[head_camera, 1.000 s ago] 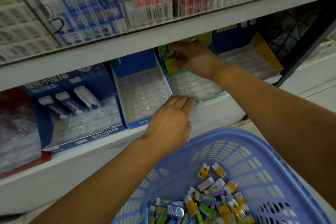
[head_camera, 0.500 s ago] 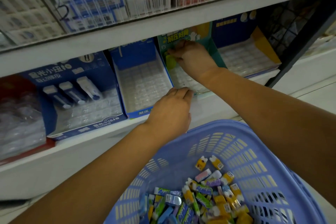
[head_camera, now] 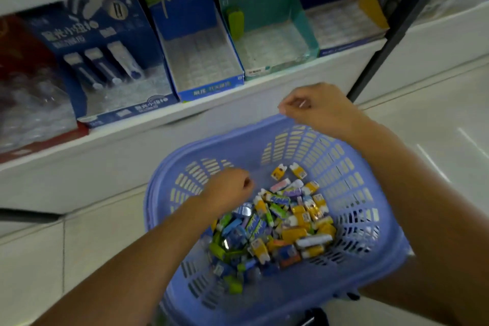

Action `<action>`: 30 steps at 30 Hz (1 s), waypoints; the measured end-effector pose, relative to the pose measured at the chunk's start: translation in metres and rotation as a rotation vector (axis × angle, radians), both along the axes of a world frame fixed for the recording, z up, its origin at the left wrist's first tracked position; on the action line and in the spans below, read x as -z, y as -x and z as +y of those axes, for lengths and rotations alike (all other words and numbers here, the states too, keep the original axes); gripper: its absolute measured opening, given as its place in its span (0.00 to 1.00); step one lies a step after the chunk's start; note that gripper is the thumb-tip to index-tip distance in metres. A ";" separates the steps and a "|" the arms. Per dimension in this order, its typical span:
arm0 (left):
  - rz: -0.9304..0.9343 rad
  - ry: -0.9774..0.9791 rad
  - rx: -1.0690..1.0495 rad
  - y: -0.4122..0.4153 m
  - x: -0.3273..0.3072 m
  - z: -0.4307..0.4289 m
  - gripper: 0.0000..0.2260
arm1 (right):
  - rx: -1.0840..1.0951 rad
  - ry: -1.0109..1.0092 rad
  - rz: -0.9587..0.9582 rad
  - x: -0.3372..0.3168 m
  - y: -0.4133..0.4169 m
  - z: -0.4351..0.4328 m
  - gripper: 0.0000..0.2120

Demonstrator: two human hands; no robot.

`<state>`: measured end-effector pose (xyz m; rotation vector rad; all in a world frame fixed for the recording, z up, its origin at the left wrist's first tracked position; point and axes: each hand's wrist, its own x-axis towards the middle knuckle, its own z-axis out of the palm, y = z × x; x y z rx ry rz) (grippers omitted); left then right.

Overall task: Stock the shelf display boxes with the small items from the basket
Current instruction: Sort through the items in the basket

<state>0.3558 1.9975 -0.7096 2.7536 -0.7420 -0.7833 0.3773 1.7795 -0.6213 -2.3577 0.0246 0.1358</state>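
The left grip (head_camera: pixel 227 188) is curled low in the basket (head_camera: pixel 304 145), over the small items (head_camera: pixel 288 219); the right grip (head_camera: pixel 315 108) curls loosely above the far rim. Whether either holds anything I cannot tell. The mixed heap invites a wrong pick, or a spill short of the shelf (head_camera: pixel 251 92). The teal display box (head_camera: pixel 304 32) holds one green item (head_camera: pixel 235 22).

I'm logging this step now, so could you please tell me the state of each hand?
Left hand: closed above the small items, nothing visible in it.
Right hand: curled over the basket rim; a grip cannot be told.
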 end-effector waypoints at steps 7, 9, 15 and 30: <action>0.479 -0.243 0.009 0.051 0.084 0.036 0.30 | -0.263 0.277 0.668 0.125 0.053 0.023 0.08; 0.430 -0.290 0.059 0.054 0.091 0.038 0.35 | -0.320 0.361 0.748 0.153 0.067 0.031 0.15; 0.328 -0.244 -0.009 0.055 0.104 0.038 0.30 | -0.325 0.393 0.735 0.187 0.068 0.060 0.22; 0.177 -0.352 -0.236 0.042 0.092 0.003 0.17 | -0.255 0.211 0.673 0.198 0.063 0.048 0.07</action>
